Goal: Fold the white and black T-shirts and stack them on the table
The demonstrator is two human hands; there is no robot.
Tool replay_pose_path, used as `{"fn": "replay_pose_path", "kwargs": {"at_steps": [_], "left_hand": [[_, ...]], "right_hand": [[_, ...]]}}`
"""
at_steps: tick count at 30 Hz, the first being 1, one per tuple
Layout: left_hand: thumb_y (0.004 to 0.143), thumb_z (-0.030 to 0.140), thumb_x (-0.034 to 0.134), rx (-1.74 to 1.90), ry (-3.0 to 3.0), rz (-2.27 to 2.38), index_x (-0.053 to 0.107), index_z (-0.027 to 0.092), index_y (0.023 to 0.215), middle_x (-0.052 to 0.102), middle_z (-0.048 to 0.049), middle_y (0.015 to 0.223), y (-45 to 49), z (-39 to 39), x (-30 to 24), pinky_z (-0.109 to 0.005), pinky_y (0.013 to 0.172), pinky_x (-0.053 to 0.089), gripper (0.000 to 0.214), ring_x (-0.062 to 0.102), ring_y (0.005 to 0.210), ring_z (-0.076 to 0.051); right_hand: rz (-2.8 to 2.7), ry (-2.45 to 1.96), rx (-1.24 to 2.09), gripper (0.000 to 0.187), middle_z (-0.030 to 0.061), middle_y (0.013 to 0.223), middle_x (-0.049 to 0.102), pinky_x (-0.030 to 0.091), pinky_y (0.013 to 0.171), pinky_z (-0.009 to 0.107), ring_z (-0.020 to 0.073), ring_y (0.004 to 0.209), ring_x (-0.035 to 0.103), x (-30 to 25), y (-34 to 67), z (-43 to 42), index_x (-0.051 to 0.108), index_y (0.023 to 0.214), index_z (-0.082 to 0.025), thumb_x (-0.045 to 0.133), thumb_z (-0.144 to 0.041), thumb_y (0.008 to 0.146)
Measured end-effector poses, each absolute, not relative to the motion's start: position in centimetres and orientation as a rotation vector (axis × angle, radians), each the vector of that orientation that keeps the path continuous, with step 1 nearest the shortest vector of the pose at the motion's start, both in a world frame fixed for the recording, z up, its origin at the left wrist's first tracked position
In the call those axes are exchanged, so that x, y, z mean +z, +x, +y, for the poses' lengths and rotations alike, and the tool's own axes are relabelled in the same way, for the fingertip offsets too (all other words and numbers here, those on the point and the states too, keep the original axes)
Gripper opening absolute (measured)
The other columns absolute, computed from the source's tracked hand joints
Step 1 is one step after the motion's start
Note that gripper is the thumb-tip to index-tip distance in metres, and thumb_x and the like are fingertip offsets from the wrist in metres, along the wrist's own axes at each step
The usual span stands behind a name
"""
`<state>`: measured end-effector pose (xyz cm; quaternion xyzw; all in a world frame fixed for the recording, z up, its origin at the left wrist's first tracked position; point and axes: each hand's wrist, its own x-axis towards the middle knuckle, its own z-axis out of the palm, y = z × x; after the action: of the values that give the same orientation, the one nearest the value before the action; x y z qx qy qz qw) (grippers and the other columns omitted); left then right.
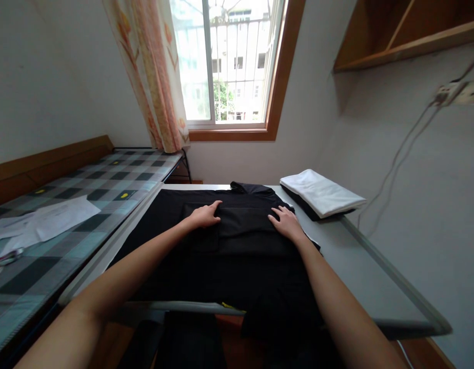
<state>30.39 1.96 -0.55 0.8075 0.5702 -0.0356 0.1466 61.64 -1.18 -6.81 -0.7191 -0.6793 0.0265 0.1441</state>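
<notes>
A black garment (237,277), which looks like a shirt, lies spread over the white table (344,256). Its collar-like end bunches up at the far edge, and part of it hangs over the near edge. A darker rectangular piece (244,230) rests on its middle; whether it is a folded layer or a separate sheet, I cannot tell. My left hand (206,215) touches the left part of this piece, its fingers apart. Near the right end, my right hand (287,223) lies on the black cloth with fingers spread. Neither hand grips anything visible.
Folded white and black cloths (321,193) are stacked at the table's far right. On the left stands a bed with a checked cover (48,266), bearing papers (48,220). A curtain (156,77) hangs beside the window, and cables (402,148) run down the right wall.
</notes>
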Motion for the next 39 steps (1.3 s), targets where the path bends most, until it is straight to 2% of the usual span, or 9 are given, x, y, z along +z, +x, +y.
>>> {"fn": "replay_pose_path", "kwargs": {"at_steps": [5, 9, 11, 14, 17, 19, 23, 39], "left_hand": [[0.084, 0.045, 0.050, -0.072, 2.444, 1.646, 0.024, 0.027, 0.150, 0.068, -0.0126, 0.117, 30.9, 1.4, -1.4, -0.038, 0.082, 0.049, 0.073, 0.066, 0.104, -0.031], [0.087, 0.061, 0.042, 0.079, 2.404, 1.772, 0.032, 0.028, 0.147, 0.068, -0.0122, 0.113, 30.3, 0.8, -1.1, -0.038, 0.083, 0.048, 0.068, 0.065, 0.103, -0.031], [0.089, 0.064, 0.035, 0.260, 2.424, 1.896, 0.041, 0.026, 0.143, 0.066, -0.0135, 0.118, 29.7, 0.5, -1.0, -0.040, 0.090, 0.046, 0.066, 0.062, 0.109, -0.030], [0.092, 0.064, 0.030, 0.374, 2.488, 1.945, 0.050, 0.023, 0.138, 0.054, -0.0147, 0.137, 28.5, 0.4, -1.6, -0.047, 0.106, 0.032, 0.065, 0.043, 0.132, -0.033], [0.090, 0.068, 0.027, 0.209, 2.534, 1.822, 0.043, 0.028, 0.144, 0.036, -0.0106, 0.153, 27.5, 0.5, -3.3, -0.059, 0.112, 0.014, 0.069, 0.018, 0.144, -0.037], [0.089, 0.070, 0.027, 0.113, 2.561, 1.740, 0.034, 0.031, 0.149, 0.028, -0.0082, 0.157, 27.2, 0.6, -4.5, -0.064, 0.112, 0.007, 0.071, 0.012, 0.146, -0.037], [0.089, 0.071, 0.024, 0.089, 2.569, 1.703, 0.025, 0.032, 0.151, 0.023, -0.0068, 0.159, 27.2, 0.6, -5.7, -0.066, 0.111, 0.005, 0.074, 0.011, 0.146, -0.037], [0.088, 0.072, 0.026, 0.168, 2.596, 1.585, 0.031, 0.029, 0.150, 0.021, -0.0063, 0.159, 27.6, 0.2, -4.1, -0.065, 0.113, 0.004, 0.075, 0.008, 0.147, -0.034]], "right_hand": [[-1.971, -2.073, 0.069, 0.054, 0.0156, 0.146, 0.045, 0.027, 0.112, 0.040, 0.0284, 0.139, 0.035, -6.9, 61.6, -1.3, 0.053, 0.138, -0.014, 0.042, -0.045, 0.094], [-1.977, -2.041, -0.002, 0.054, 0.0165, 0.145, 0.046, 0.025, 0.113, 0.042, 0.0294, 0.139, 0.034, -6.5, 61.3, -1.7, 0.054, 0.137, -0.013, 0.042, -0.044, 0.095], [-1.983, -1.994, -0.102, 0.053, 0.0164, 0.146, 0.045, 0.022, 0.114, 0.046, 0.0302, 0.139, 0.032, -6.0, 60.8, -2.0, 0.055, 0.136, -0.013, 0.041, -0.044, 0.095], [-2.014, -1.877, -0.226, 0.054, 0.0138, 0.147, 0.044, 0.018, 0.115, 0.047, 0.0282, 0.141, 0.028, -5.3, 59.6, -2.5, 0.054, 0.136, -0.015, 0.035, -0.047, 0.097], [-2.085, -1.798, -0.205, 0.057, 0.0119, 0.151, 0.039, 0.017, 0.116, 0.046, 0.0263, 0.143, 0.025, -5.2, 58.1, -2.7, 0.050, 0.140, -0.018, 0.030, -0.051, 0.098], [-2.162, -1.807, -0.127, 0.059, 0.0117, 0.154, 0.034, 0.017, 0.116, 0.048, 0.0279, 0.144, 0.022, -5.5, 57.5, -2.8, 0.046, 0.144, -0.021, 0.029, -0.055, 0.097], [-2.276, -1.888, 0.020, 0.064, 0.0114, 0.156, 0.030, 0.017, 0.115, 0.052, 0.0300, 0.144, 0.021, -6.2, 57.2, -2.6, 0.039, 0.147, -0.026, 0.027, -0.061, 0.096], [-2.266, -1.898, 0.046, 0.063, 0.0094, 0.154, 0.035, 0.018, 0.115, 0.049, 0.0272, 0.143, 0.026, -6.5, 57.5, -2.5, 0.042, 0.146, -0.026, 0.026, -0.061, 0.096]]}}
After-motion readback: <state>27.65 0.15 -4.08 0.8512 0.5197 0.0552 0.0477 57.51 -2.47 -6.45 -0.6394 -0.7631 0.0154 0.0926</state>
